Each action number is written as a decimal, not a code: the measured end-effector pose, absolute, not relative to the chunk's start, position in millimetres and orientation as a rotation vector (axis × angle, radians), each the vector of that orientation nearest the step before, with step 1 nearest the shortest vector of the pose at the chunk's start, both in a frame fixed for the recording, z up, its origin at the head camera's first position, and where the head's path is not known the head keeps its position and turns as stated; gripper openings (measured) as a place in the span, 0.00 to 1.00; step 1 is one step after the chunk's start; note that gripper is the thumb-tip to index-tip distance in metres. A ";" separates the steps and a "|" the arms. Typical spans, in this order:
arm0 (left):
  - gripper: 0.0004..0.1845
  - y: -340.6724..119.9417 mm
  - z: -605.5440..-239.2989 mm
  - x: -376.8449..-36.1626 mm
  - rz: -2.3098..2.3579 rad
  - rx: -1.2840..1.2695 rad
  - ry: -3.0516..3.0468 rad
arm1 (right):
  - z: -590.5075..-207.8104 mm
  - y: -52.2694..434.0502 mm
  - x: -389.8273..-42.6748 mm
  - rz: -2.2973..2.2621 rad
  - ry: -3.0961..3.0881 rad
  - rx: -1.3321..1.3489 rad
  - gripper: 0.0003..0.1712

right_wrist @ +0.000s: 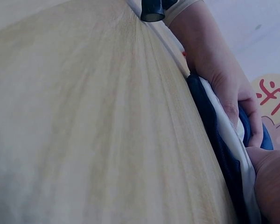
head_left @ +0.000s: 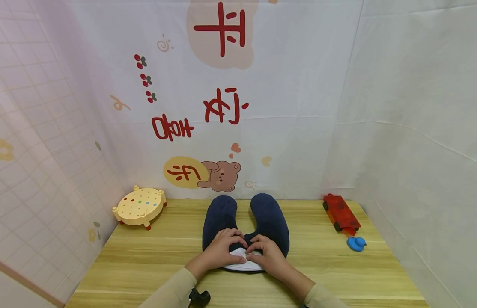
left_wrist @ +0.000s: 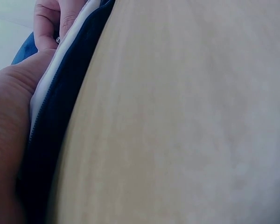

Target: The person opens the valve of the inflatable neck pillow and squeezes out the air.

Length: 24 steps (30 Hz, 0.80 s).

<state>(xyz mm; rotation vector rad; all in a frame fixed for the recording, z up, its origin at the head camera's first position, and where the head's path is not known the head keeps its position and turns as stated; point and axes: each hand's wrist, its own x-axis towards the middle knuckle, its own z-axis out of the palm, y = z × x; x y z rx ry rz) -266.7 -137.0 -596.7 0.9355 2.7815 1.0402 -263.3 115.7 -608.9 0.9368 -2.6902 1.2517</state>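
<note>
A navy U-shaped neck pillow (head_left: pixel 275 218) lies on the wooden table, its two ends pointing away from me. At its near, curved part a white panel (head_left: pixel 235 266) shows, and a zip (left_wrist: pixel 43 107) runs along the navy edge in the left wrist view. My left hand (head_left: pixel 221 250) grips the curve from the left, thumb on the white panel and fingers bent over the inner edge. From the right, my right hand (head_left: pixel 270 256) grips it likewise. The fingertips of both hands meet near the middle; what lies between them is mostly hidden.
A yellow round pegboard stand (head_left: pixel 140 207) with short legs is at the far left. Toward the far right sit a red toy car (head_left: pixel 341 213) and a blue toy duck (head_left: pixel 356 244). A printed cloth (head_left: pixel 292 98) hangs behind the table (head_left: pixel 146 256).
</note>
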 end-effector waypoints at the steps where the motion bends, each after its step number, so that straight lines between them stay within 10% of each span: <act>1: 0.18 -137.0 -596.6 -266.6 1.040 0.935 2.781 | -608.7 115.8 -263.1 1.252 -2.690 0.937 0.03; 24: 0.18 -135.9 -595.2 -266.8 1.020 0.918 2.787 | -610.6 116.1 -264.5 1.243 -2.686 0.933 0.05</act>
